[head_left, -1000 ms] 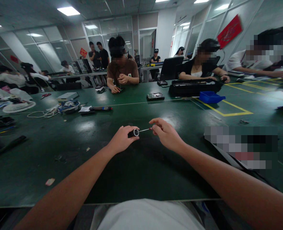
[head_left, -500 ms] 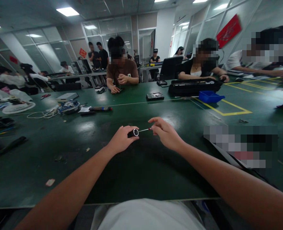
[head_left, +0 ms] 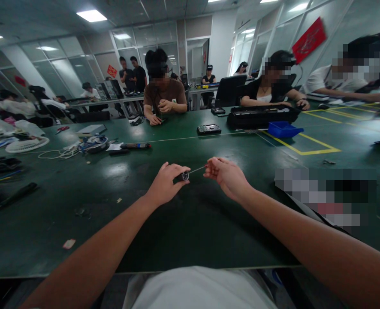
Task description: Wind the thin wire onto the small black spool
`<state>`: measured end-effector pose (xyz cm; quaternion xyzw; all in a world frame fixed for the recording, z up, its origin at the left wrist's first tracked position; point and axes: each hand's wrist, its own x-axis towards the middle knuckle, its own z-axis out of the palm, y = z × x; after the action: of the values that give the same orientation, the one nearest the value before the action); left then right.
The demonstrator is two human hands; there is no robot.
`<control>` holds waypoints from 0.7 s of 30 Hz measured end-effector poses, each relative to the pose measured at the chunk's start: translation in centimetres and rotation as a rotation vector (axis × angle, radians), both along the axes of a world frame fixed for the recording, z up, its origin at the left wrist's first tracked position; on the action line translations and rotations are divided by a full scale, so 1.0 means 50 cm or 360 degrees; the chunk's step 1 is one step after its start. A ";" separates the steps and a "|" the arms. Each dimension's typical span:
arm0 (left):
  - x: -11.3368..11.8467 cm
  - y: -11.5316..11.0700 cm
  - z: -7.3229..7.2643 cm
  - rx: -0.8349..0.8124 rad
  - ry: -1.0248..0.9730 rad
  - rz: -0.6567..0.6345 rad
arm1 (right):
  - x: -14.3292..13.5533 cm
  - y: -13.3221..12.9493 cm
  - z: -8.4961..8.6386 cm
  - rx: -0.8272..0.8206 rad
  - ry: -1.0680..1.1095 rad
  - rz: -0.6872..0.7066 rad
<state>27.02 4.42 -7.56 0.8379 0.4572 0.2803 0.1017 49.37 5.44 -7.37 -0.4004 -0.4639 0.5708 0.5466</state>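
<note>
My left hand [head_left: 164, 184] is closed around a short black cylinder [head_left: 185, 176] with a silver-rimmed round end facing right. Its thumb lies below the cylinder and its fingers above. In my right hand [head_left: 230, 178] a thin screwdriver [head_left: 197, 170] is pinched by its small red end, most of which the fingers hide. The slim metal shaft slants down left to the cylinder's rimmed end. Whether the tip sits inside or merely touches that end, I cannot tell. Both hands are just above the green tabletop [head_left: 164, 240].
A pen-like black tool [head_left: 137, 146] and a coil of cables [head_left: 93, 144] lie to the left. Farther back are a hard-drive-like box [head_left: 209, 129], a blue tray [head_left: 284, 130] and a long black device [head_left: 262, 116]. Co-workers sit across the table. Paper scraps [head_left: 69, 243] lie at front left.
My right hand has risen slightly and its fingers have curled in more around the red end. The shaft now slants more steeply. My left hand still holds the cylinder, slightly turned.
</note>
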 end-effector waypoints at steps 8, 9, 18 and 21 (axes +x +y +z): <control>-0.005 0.013 -0.014 -0.0182 0.0073 0.0082 | 0.006 0.016 -0.025 0.0042 -0.0120 -0.0216; -0.006 0.013 -0.015 -0.0189 0.0057 0.0090 | 0.005 0.015 -0.025 0.0062 -0.0134 -0.0233; -0.003 0.009 -0.011 -0.0298 -0.0187 0.0203 | 0.013 0.003 0.005 0.0193 -0.0128 -0.0382; 0.005 0.011 -0.008 -0.0361 -0.0167 0.0192 | 0.014 -0.002 0.015 0.0233 -0.0124 -0.0398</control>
<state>27.29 4.97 -7.95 0.7763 0.5295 0.2758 0.2025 50.09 5.34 -6.62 -0.4359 -0.4717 0.4469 0.6227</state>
